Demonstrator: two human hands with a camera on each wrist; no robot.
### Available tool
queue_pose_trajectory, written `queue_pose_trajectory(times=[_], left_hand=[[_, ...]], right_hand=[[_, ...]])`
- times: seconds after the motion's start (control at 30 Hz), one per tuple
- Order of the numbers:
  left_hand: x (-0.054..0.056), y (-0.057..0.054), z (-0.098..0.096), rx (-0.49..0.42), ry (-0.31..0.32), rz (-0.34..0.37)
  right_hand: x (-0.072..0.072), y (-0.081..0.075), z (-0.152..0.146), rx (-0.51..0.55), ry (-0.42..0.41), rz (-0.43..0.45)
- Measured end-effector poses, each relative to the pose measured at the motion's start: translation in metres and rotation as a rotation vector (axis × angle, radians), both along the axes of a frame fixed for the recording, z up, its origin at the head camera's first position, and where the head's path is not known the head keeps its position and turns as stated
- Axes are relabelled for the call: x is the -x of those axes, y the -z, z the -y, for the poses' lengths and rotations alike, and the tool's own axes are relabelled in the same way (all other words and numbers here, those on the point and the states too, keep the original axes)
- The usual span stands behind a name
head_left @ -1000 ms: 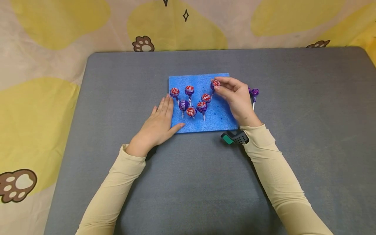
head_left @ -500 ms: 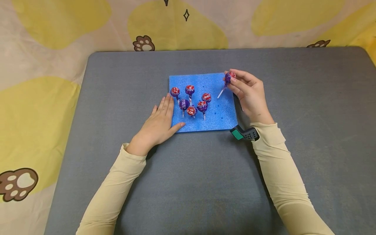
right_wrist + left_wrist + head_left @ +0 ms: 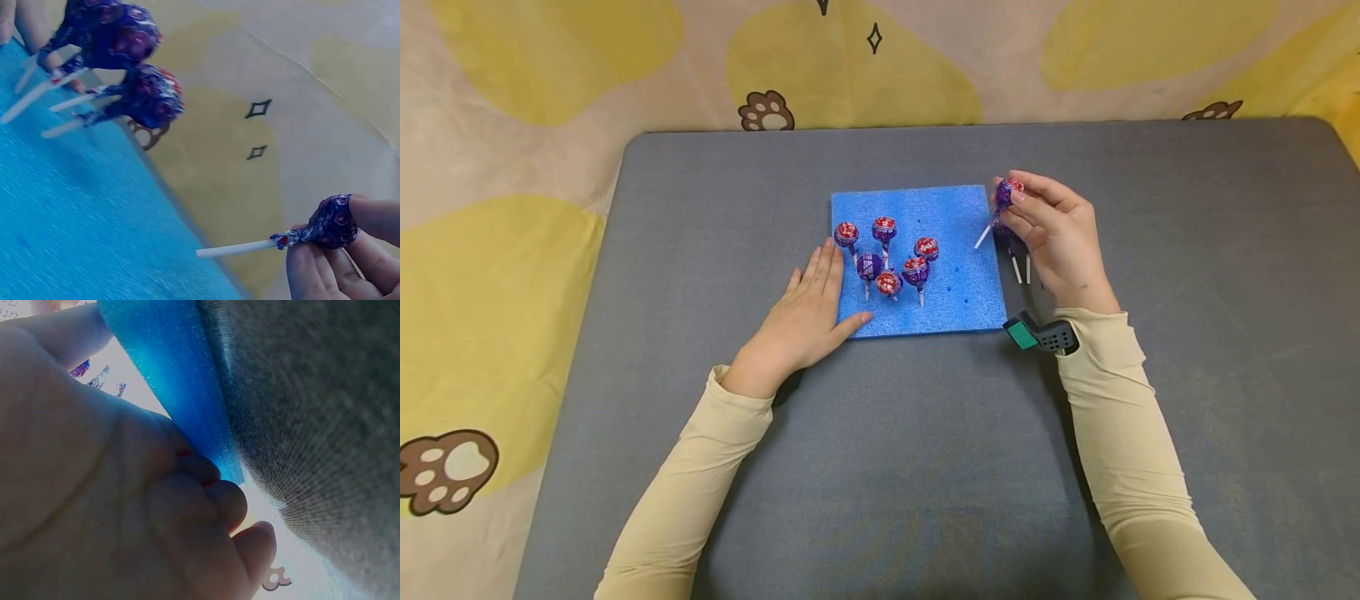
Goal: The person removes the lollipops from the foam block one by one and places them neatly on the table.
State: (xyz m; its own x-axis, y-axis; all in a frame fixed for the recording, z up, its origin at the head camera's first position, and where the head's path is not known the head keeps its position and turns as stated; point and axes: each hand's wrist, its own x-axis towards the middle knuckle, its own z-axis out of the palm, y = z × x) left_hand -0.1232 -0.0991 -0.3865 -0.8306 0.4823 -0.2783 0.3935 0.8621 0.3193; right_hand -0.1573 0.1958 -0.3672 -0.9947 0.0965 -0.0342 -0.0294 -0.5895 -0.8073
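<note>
Several lollipops in purple and red wrappers, one of them a lollipop [image 3: 916, 271] near the middle, stand by their sticks in a blue foam board [image 3: 966, 308]. My left hand [image 3: 801, 317] lies along the board's left edge with fingers straight and the thumb on its front left corner. Beyond the board's right side, my right hand [image 3: 1060, 237] pinches a lollipop [image 3: 337, 222] by its wrapped head, the white stick pointing down and left. Beneath that hand, loose lollipops [image 3: 1017, 265] lie by the board's right edge, their heads partly hidden by the fingers.
The board lies on a grey table [image 3: 880, 467]. Small holes dot the board's right half. Behind the table hangs a yellow and cream cloth [image 3: 910, 67] with paw prints. A dark band with a green piece [image 3: 1037, 335] sits on the right wrist.
My right hand has drawn a lollipop up out of the board's back right area and carried it right, past the board's edge. The left hand has stayed in place.
</note>
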Motion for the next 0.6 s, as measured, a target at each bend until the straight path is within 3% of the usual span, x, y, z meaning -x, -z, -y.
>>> queue_pose_trajectory(times=[0.3,0.6], left_hand=[[0.000,0.000,0.000,-0.002,0.002,0.000],[0.000,0.000,0.000,-0.010,0.002,-0.003]], right_hand=[[-0.002,-0.005,-0.026,0.002,-0.048,0.049],[-0.005,-0.007,-0.054,-0.019,-0.023,0.085]])
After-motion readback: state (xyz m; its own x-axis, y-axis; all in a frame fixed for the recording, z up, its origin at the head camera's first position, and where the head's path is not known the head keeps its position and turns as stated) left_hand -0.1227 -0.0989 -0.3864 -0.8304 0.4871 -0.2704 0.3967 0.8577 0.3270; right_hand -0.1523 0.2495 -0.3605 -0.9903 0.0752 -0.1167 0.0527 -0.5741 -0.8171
